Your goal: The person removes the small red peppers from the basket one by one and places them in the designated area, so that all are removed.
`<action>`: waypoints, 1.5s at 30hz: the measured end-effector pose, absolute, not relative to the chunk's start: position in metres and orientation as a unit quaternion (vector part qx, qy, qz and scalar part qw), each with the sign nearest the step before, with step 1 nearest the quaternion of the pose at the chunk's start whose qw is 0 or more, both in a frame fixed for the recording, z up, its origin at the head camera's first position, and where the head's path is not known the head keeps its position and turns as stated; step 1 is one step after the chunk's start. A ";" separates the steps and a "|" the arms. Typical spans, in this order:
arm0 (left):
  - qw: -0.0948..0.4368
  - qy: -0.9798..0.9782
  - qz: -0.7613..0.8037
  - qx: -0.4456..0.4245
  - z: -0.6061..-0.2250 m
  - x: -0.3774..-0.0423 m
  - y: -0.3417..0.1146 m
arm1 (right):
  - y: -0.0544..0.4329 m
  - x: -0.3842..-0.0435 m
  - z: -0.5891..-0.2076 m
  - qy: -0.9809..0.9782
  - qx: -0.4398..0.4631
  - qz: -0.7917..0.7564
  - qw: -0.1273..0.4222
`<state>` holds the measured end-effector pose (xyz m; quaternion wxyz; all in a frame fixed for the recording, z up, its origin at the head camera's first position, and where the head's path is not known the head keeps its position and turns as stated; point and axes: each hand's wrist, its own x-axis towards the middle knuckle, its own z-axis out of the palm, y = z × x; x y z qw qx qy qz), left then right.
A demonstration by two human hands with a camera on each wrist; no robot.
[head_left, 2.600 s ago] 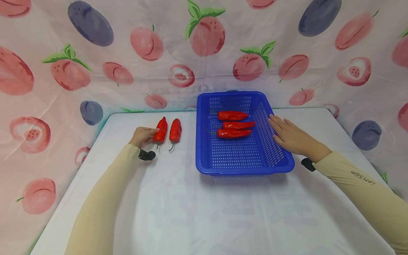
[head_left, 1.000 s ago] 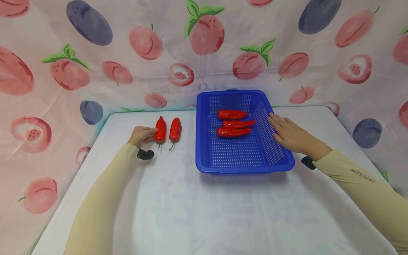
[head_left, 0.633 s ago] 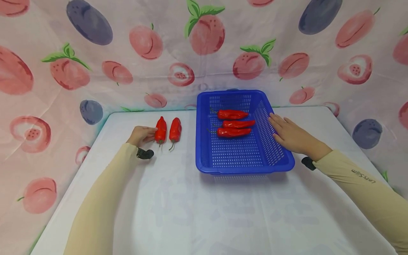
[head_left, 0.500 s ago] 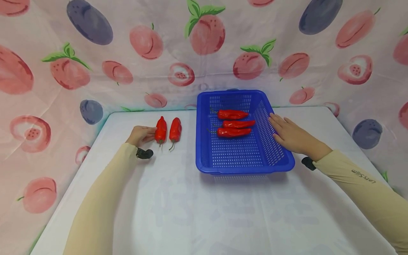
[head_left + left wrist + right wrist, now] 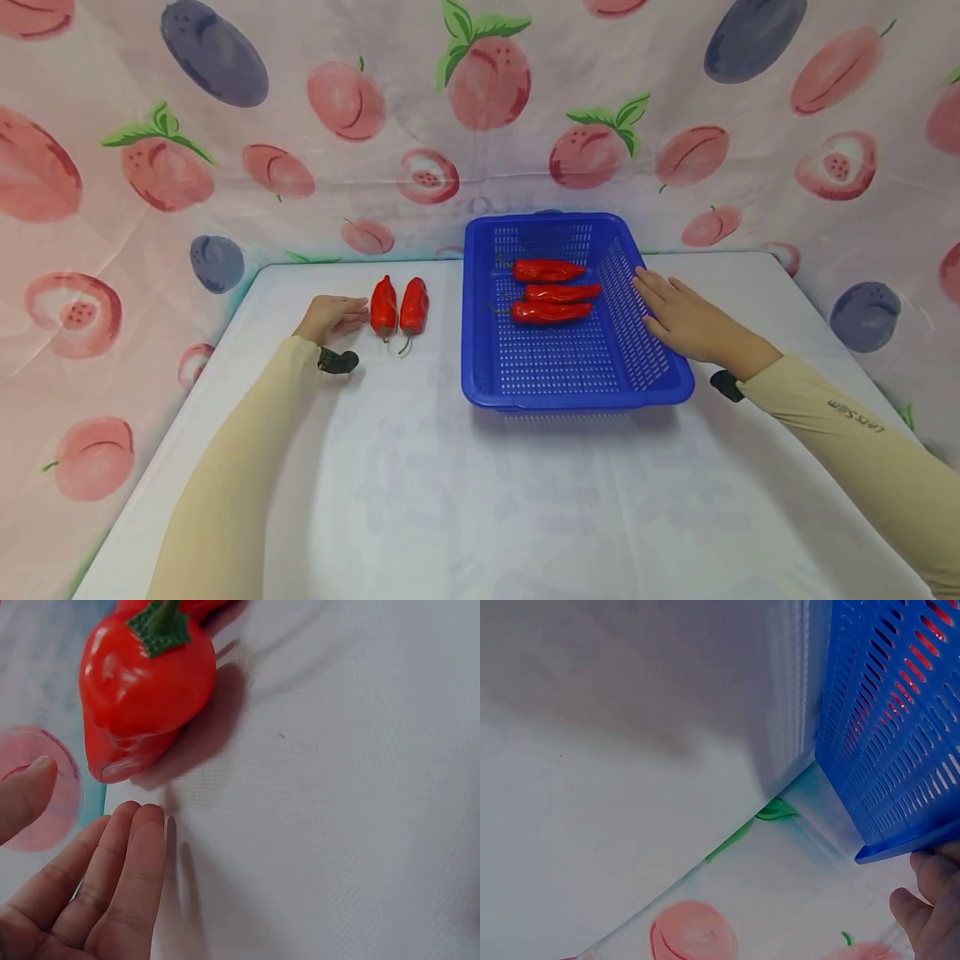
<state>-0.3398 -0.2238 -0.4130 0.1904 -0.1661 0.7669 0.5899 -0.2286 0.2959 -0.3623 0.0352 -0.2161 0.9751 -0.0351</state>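
Observation:
Just left of two red chili peppers, my left hand (image 5: 333, 317) has its fingers extended and holds nothing. The nearer pepper (image 5: 383, 307) and the other pepper (image 5: 413, 307) lie side by side on the table, green stems toward me. In the left wrist view, a gap shows between the fingertips (image 5: 150, 814) and the nearer pepper (image 5: 146, 682). My right hand (image 5: 690, 321) rests with straight fingers on the right rim of a blue perforated basket (image 5: 577, 402). Inside the basket lie three more red peppers, the front one (image 5: 551, 312) among them, stems to the left.
A white cloth covers the table (image 5: 465, 508). Behind it and at both sides hangs a fruit-print cloth (image 5: 300, 217). Dark straps are at the wrists, one strap (image 5: 339, 361) below the left hand.
My left hand has let go of the nearer pepper and drawn slightly left. That pepper has shifted right, closer to its neighbour. My right hand and the basket stay put.

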 end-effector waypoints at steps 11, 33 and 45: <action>0.190 0.792 0.568 -0.119 -0.403 -0.336 -0.233 | 0.296 -0.228 -0.363 0.974 -0.220 -0.037 0.033; 0.163 0.812 0.558 0.052 -0.316 -0.331 -0.211 | 0.295 -0.228 -0.359 0.975 -0.218 -0.031 0.038; 0.201 0.796 0.557 0.122 -0.283 -0.327 -0.167 | 0.294 -0.227 -0.358 0.975 -0.216 -0.036 0.042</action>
